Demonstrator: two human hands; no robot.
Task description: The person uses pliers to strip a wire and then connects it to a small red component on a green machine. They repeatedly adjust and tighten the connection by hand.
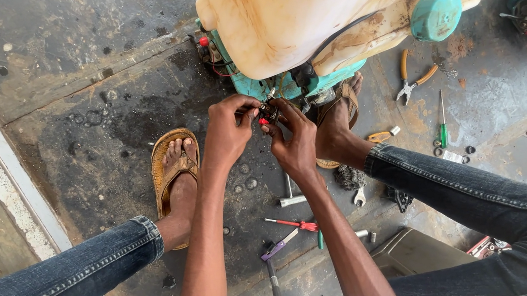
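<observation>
My left hand (228, 129) and my right hand (294, 138) meet under a teal engine block (269, 89) topped by a stained cream tank (313, 6). Both hands pinch a small dark part with red bits (266, 111) between their fingertips, right at the engine's lower edge. The part is mostly hidden by my fingers. My feet in brown sandals rest on either side of the hands, left foot (176, 169) on the stained concrete, right foot (339, 117) beside the engine.
Tools lie on the oily floor: a red-handled screwdriver (292, 223), a purple-handled tool (279, 245), a T-shaped socket wrench (291, 195), a spanner (359, 198), orange-handled pliers (415, 80), a green screwdriver (442, 124). A grey box (420, 253) sits near my right knee.
</observation>
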